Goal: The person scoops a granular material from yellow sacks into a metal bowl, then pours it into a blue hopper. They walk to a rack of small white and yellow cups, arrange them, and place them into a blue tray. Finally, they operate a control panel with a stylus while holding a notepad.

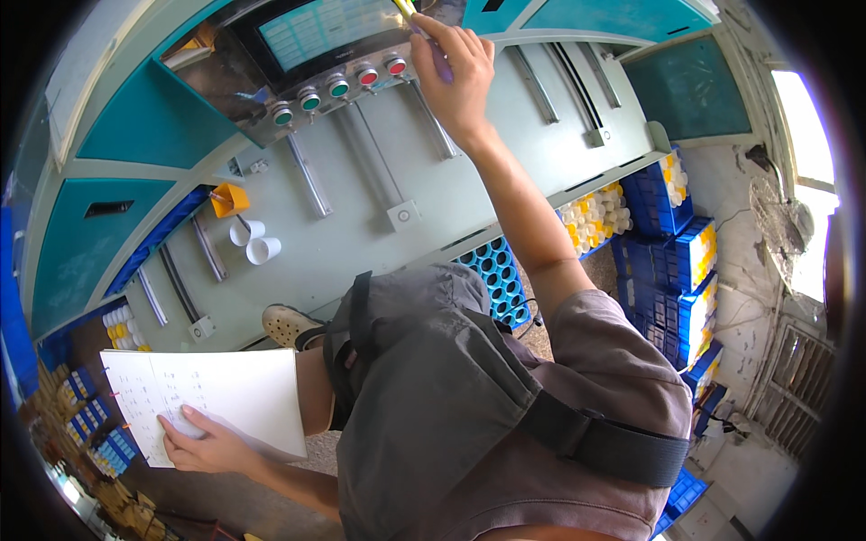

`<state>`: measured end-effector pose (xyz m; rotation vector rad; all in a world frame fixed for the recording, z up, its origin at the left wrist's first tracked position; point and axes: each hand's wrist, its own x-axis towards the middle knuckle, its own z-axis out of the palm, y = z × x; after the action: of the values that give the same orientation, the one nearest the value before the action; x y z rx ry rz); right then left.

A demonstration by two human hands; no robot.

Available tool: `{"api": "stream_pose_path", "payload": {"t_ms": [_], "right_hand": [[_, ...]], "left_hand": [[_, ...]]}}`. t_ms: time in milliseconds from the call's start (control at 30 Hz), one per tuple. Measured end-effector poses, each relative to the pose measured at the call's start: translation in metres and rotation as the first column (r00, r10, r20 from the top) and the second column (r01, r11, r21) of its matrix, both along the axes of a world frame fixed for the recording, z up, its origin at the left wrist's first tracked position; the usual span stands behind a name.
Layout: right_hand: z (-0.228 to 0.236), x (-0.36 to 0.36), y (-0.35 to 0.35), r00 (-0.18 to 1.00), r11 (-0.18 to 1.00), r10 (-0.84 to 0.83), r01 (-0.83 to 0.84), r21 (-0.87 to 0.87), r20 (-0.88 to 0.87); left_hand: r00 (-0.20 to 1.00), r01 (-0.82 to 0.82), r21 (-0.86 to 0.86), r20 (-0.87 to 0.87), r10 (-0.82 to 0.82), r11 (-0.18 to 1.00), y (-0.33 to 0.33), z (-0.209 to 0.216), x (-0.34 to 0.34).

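Note:
An open notebook [244,397] with handwritten pages lies tilted at the lower left, beside my bare knee. My left hand [200,444] grips its lower edge, with two digits resting on the written page. My right arm reaches up to a control panel, where my right hand [462,83] is closed around a slim pen [405,9], yellow-green at the top and purple lower down. The pen's upper end is at the right side of a lit touchscreen [334,34]. Just below the screen sits a row of green and red push buttons [338,87], nearest to my right hand.
Metal rails [309,176] run across the pale machine bed [361,243]. Two white cups [262,251] and a yellow scoop-like piece [229,200] are at its left. Blue crates [651,270] of white and yellow parts stand stacked at the right, near a wall fan [780,221].

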<state>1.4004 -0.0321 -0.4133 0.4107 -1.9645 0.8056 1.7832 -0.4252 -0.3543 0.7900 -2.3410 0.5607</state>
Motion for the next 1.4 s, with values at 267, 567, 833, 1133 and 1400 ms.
{"api": "stream_pose_path", "payload": {"t_ms": [267, 567, 833, 1133, 1400], "right_hand": [[-0.004, 0.012, -0.003, 0.996, 0.997, 0.066, -0.068, 0.03, 0.063], [-0.007, 0.003, 0.0, 1.0, 1.0, 0.003, -0.003, -0.005, 0.007], [-0.019, 0.019, 0.003, 0.99, 1.0, 0.0, -0.002, 0.016, 0.138], [-0.021, 0.022, -0.017, 0.972, 0.973, 0.175, -0.194, 0.123, 0.154], [-0.006, 0.012, -0.005, 0.998, 0.999, 0.044, -0.044, 0.002, 0.04]], "left_hand": [[1.0, -0.003, -0.023, 0.007, 0.003, 1.0, -0.003, -0.001, 0.001], [1.0, 0.004, -0.026, -0.002, -0.004, 1.0, -0.003, -0.001, 0.0], [1.0, 0.009, -0.026, -0.006, -0.009, 1.0, -0.002, -0.001, -0.001], [1.0, 0.006, -0.048, -0.006, -0.006, 0.999, -0.001, 0.0, -0.002], [1.0, -0.021, -0.013, 0.0, 0.021, 1.0, -0.001, 0.0, 0.0]]}}
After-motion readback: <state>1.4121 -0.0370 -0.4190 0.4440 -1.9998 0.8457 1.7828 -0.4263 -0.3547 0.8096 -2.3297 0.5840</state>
